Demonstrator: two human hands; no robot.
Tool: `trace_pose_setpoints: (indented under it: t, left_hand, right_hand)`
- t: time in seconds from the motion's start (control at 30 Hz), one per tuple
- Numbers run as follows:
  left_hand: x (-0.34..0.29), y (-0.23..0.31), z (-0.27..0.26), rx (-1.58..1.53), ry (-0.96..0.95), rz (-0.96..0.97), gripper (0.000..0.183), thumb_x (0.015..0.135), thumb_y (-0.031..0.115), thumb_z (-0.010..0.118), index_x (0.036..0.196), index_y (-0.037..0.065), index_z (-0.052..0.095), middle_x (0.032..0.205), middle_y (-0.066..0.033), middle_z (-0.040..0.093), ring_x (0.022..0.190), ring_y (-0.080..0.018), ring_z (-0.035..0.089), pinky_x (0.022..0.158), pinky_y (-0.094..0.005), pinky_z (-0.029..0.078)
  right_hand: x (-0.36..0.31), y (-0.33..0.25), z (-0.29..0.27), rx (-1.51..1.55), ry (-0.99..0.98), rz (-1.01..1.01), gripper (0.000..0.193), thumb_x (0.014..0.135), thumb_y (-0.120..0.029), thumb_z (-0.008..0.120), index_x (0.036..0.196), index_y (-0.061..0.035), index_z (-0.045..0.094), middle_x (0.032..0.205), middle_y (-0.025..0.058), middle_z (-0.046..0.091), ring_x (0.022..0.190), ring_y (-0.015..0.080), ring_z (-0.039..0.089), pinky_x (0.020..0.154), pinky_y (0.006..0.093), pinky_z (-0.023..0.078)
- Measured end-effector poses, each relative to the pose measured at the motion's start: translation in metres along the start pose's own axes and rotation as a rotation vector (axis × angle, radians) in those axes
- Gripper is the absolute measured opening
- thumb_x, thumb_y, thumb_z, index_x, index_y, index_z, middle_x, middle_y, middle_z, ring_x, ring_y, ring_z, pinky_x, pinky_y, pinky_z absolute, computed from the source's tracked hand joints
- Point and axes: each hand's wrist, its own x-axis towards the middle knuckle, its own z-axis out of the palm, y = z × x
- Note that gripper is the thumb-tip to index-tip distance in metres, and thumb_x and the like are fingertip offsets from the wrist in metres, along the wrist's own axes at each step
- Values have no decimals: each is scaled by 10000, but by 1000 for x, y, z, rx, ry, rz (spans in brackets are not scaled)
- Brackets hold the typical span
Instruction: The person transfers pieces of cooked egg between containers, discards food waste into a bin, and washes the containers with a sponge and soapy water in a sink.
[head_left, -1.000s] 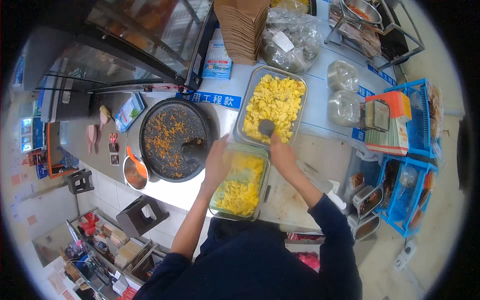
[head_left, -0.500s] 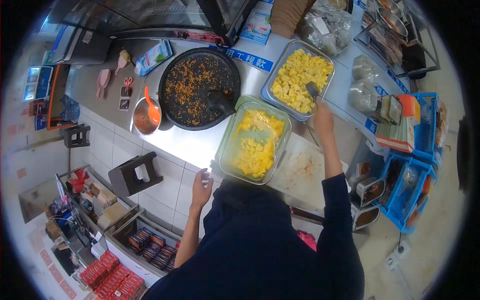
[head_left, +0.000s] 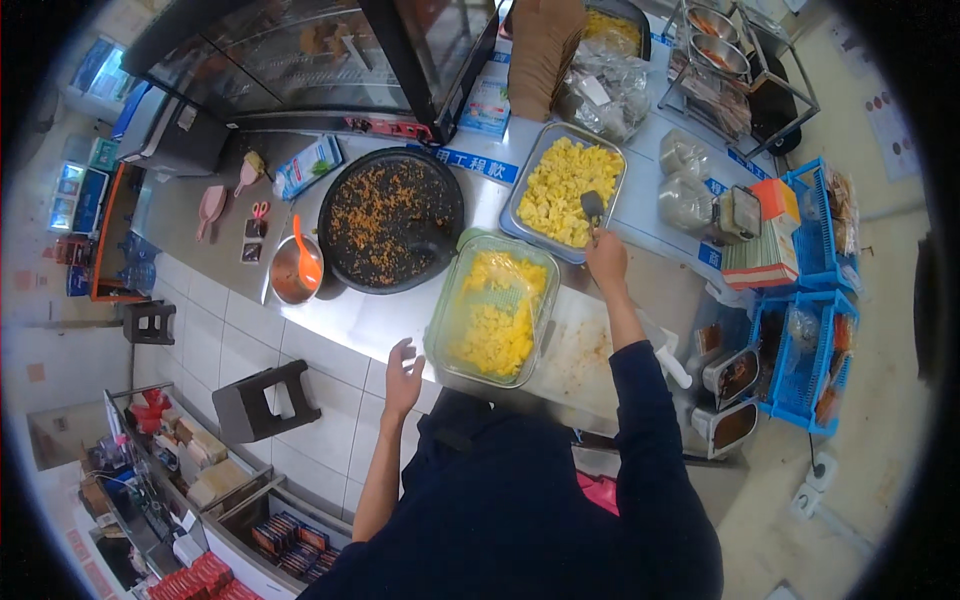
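My right hand (head_left: 606, 262) grips a dark spatula (head_left: 592, 205). Its blade rests on yellow chunks that look like scrambled egg (head_left: 558, 185), filling the far rectangular tray (head_left: 512, 205). Closer to me, a greenish clear container (head_left: 437, 318) holds more of the same yellow food (head_left: 505, 325), its middle partly bare. My left hand (head_left: 403, 380) hangs beside the counter's front edge, left of that container. Its fingers are apart, with nothing in them.
A black round pan (head_left: 425, 190) with brown crumbs and a metal bowl (head_left: 285, 278) with an orange spoon (head_left: 306, 262) stand left. A stained cutting board (head_left: 575, 350) and a white-handled tool (head_left: 673, 366) lie right, near blue baskets (head_left: 808, 385). Dark stools (head_left: 250, 410) stand on the floor.
The whole view has shifted, showing more of the far side. The spatula stays over the far tray's right side. My left hand's fingers have spread a little.
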Motion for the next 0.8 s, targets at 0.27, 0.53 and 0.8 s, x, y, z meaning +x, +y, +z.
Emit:
trace_pose_setpoints:
  t: [0.27, 0.53, 0.8]
  left_hand:
    - [-58, -60, -28, -50, -7, -166, 357, 907, 150, 593, 1243, 54, 520, 1082, -111, 610, 1006, -197, 589, 812, -338, 497]
    - [-133, -144, -48, 86, -57, -285, 289, 904, 170, 595, 1155, 27, 581, 915, -104, 664, 861, -191, 635, 779, -316, 504]
    - [-121, -164, -58, 11, -265, -542, 292, 882, 119, 567, 1143, -11, 576, 868, -110, 671, 820, -167, 636, 777, -297, 505]
  right_hand:
    - [16, 12, -20, 102, 368, -152, 158, 894, -126, 545, 1005, -36, 612, 959, 165, 572, 895, 353, 576, 784, 458, 469]
    - [-38, -31, -57, 36, 91, -207, 88, 869, -58, 543, 932, 0, 562, 938, 170, 526, 881, 348, 547, 748, 427, 468]
    - [-8, -64, -21, -157, 75, -382, 90, 872, -36, 509, 902, 34, 557, 943, 190, 525, 891, 348, 548, 742, 425, 458]
